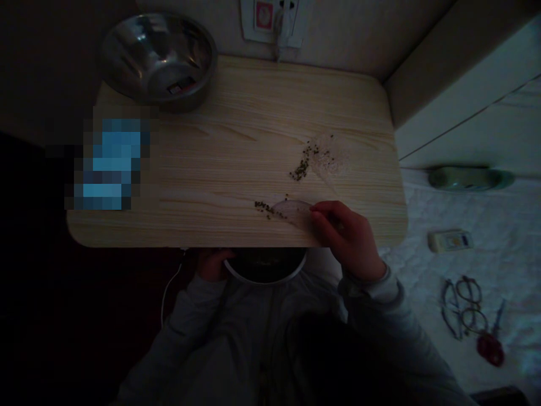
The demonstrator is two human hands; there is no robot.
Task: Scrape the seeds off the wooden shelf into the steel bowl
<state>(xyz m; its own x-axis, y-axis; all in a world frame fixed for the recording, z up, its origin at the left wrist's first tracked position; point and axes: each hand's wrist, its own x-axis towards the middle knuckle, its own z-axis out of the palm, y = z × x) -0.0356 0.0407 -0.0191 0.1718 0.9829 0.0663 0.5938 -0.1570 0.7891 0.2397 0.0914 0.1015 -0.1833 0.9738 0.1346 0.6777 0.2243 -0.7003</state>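
My right hand (345, 234) rests on the front edge of a small light-wood table (236, 146), fingers curled and pinched on a thin clear plastic piece (291, 211) lying flat. Small dark green bits (264, 207) lie just left of that piece. A second scatter of dark bits (302, 166) lies farther back beside a patch of pale grains (332, 158). My left hand (211, 264) is below the table edge, fingers wrapped on the rim of a white-rimmed bowl (265, 268), which is mostly hidden under the table.
A steel mixing bowl (158, 59) stands at the table's back left corner. A blurred blue patch (112, 163) covers the left side. To the right lies a white bed with a green dish (469, 178), a small white box (450, 241) and scissors (462, 307). A wall socket (274, 20) is behind.
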